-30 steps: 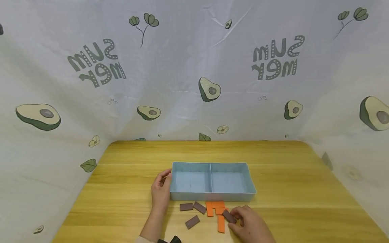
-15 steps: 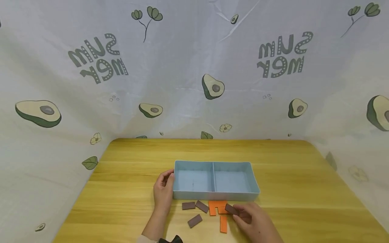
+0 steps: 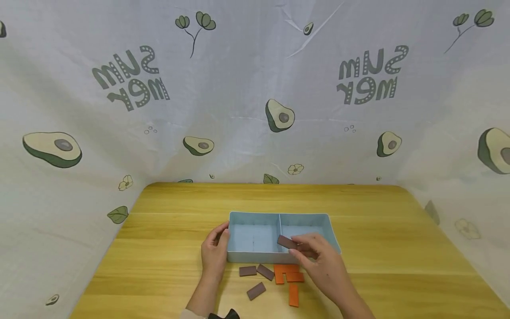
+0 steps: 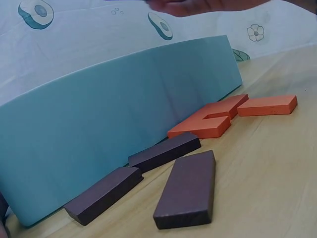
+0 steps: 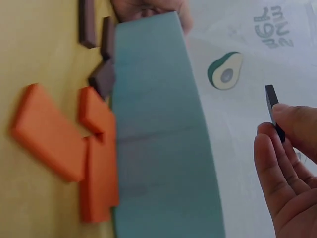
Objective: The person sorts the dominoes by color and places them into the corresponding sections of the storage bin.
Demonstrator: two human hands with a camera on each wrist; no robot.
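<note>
My right hand (image 3: 324,266) pinches a dark brown rectangular block (image 3: 285,242) between thumb and fingers. It holds the block above the light blue two-compartment box (image 3: 255,257), close to the divider (image 3: 280,230). In the right wrist view the pinched block (image 5: 273,111) stands edge-on, higher than the box's rim. My left hand (image 3: 214,254) grips the box's left end wall; part of its fingers is hidden. Three more dark brown blocks (image 4: 185,191) lie on the table in front of the box. Beside them are several flat orange blocks (image 3: 293,295), some touching one another.
The yellow wood-grain table (image 3: 179,199) carries the box and blocks. A white cloth (image 3: 239,79) printed with avocados hangs behind and at both sides. A black object (image 3: 224,314) shows at the bottom edge of the head view.
My right hand has lifted the dark brown block from beside the orange blocks, up and leftward over the box. The left hand stays at the box's left end.
</note>
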